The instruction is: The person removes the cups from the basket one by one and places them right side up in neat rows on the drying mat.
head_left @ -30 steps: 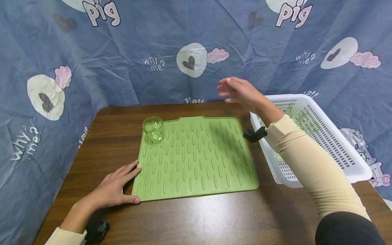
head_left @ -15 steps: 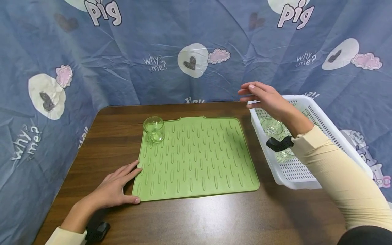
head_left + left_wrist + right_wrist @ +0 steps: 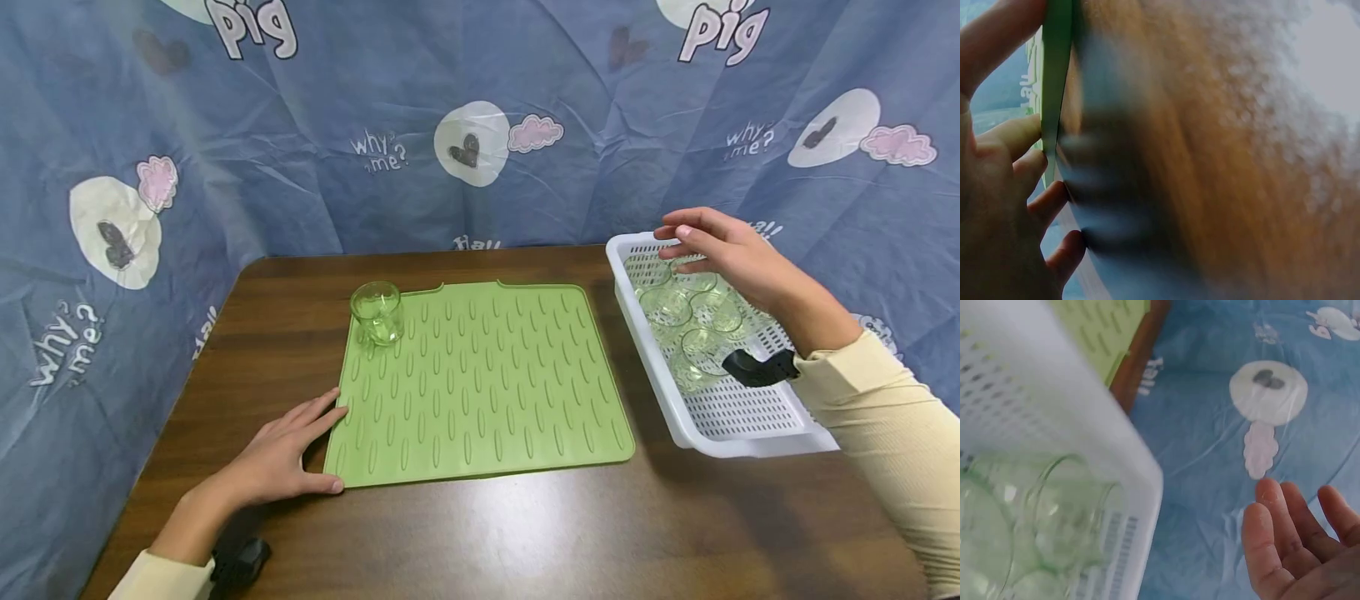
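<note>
A green mat with raised oval ridges lies on the wooden table. My left hand rests at its left edge, fingers spread, thumb at the near corner; the left wrist view shows fingertips along the mat's side. One clear glass cup stands upright on the mat's far left corner. Over the far end of a white perforated basket hovers my right hand, fingers loosely bent with nothing in them. Several clear glasses stand inside that basket; the right wrist view shows some glasses below the rim.
The brown tabletop extends in front of the mat. Behind the table hangs a blue printed cloth. The basket stands at the right, a narrow strip of table between it and the mat.
My right hand has moved rightward, from above the mat's far right side to over the basket, uncovering more of the glasses. The left hand and the cup on the mat have stayed put.
</note>
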`<action>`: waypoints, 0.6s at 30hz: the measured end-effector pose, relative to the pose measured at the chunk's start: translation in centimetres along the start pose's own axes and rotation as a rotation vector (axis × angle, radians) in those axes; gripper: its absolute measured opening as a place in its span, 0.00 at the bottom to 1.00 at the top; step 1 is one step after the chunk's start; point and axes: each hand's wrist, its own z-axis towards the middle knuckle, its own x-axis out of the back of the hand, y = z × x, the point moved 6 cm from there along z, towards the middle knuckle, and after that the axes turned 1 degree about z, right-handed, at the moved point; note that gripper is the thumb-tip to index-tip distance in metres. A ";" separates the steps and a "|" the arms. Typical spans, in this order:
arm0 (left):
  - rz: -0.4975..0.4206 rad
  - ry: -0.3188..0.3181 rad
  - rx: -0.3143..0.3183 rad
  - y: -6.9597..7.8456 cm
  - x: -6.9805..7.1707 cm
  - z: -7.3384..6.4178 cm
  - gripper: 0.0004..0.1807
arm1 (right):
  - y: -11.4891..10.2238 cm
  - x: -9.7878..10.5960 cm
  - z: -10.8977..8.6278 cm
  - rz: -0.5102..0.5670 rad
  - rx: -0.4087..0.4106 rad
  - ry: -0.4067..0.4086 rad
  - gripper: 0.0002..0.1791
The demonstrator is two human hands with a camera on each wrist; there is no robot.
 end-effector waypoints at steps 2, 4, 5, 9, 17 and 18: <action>0.000 -0.001 0.000 0.0 0.1 0.0 0.56 | 0.3 0.6 -0.6 -0.060 -0.010 0.005 0.19; -0.004 -0.006 0.003 -0.1 0.0 0.0 0.56 | 0.5 1.0 -1.2 -0.110 -0.015 0.002 0.19; -0.007 -0.008 0.005 -0.2 -0.1 -0.1 0.57 | 0.6 1.3 -1.5 -0.140 -0.013 0.000 0.19; -0.016 -0.005 0.017 -0.2 -0.1 -0.5 0.56 | 0.9 2.3 -2.7 -0.192 0.008 -0.019 0.18; -0.005 0.002 0.004 -0.1 0.2 -0.3 0.56 | 2.1 4.7 -6.5 -0.334 0.004 0.037 0.21; -0.007 0.000 0.007 -0.1 0.2 -0.4 0.56 | 2.2 4.9 -7.0 -0.361 0.001 0.048 0.21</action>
